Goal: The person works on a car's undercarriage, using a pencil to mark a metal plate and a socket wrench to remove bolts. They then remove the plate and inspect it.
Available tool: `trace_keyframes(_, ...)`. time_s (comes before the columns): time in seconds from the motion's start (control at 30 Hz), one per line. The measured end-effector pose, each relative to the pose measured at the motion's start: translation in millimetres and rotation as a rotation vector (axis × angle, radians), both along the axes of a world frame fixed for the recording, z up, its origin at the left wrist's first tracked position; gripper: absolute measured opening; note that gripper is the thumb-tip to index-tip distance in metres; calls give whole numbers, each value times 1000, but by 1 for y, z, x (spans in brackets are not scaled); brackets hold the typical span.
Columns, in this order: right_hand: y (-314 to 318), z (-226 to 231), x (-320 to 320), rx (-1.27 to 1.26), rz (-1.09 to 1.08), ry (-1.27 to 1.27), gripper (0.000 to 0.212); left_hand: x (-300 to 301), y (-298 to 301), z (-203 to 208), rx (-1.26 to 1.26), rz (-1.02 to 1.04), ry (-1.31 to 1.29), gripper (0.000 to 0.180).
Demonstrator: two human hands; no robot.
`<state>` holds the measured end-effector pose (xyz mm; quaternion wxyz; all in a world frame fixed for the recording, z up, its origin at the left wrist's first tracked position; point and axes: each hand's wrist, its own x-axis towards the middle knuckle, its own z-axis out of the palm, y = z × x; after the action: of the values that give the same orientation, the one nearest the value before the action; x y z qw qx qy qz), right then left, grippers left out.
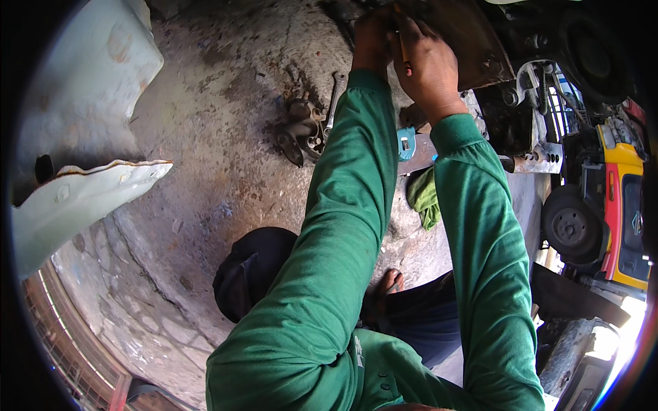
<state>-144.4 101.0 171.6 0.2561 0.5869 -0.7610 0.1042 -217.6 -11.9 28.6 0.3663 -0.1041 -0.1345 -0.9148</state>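
My right hand (pixel 430 68) is closed around a thin orange pencil (pixel 404 53), whose reddish end sticks back along the hand. Close beside it, my left hand (pixel 372 42) reaches to the left edge of a brown, rusty metal plate (pixel 473 31). The left fingers are lost in shadow at the top of the view, so their grip is hidden. Below the right wrist, a teal tape measure (pixel 406 145) lies by a flat metal piece (pixel 419 156). A green cloth (pixel 426 198) is crumpled on the ground between my forearms.
Left of my left sleeve lie a wrench (pixel 334 99) and greasy metal parts (pixel 301 127) on the stained concrete floor (pixel 212 137). A pale, jagged-edged metal panel (pixel 89 198) juts in at left. Vehicle parts (pixel 538 154) crowd the right, before a yellow and red vehicle (pixel 620 198).
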Motion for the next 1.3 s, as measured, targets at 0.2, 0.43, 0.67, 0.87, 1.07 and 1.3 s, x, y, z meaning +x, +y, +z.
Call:
trace_keyframes(0.2, 42, 31, 48, -24, 93, -69, 26, -3, 1, 2, 63, -94, 13, 39)
trace_keyframes(0.43, 144, 58, 121, 254, 232, -301, 24, 1, 0, -4, 73, -242, 36, 41)
trace_keyframes(0.67, 222, 52, 120, 727, 148, -505, 23, 18, 34, -18, -76, -431, 156, 47)
trace_keyframes(0.87, 251, 39, 112, 772, 94, -504, 18, 33, 43, -13, -86, -423, 160, 46)
trace_keyframes(1.07, 272, 34, 114, 633, 142, -498, 13, 37, 48, -4, -178, -468, 146, 40)
trace_keyframes(1.3, 281, 55, 116, 695, 128, -585, 16, 31, 41, -14, -225, -520, 151, 38)
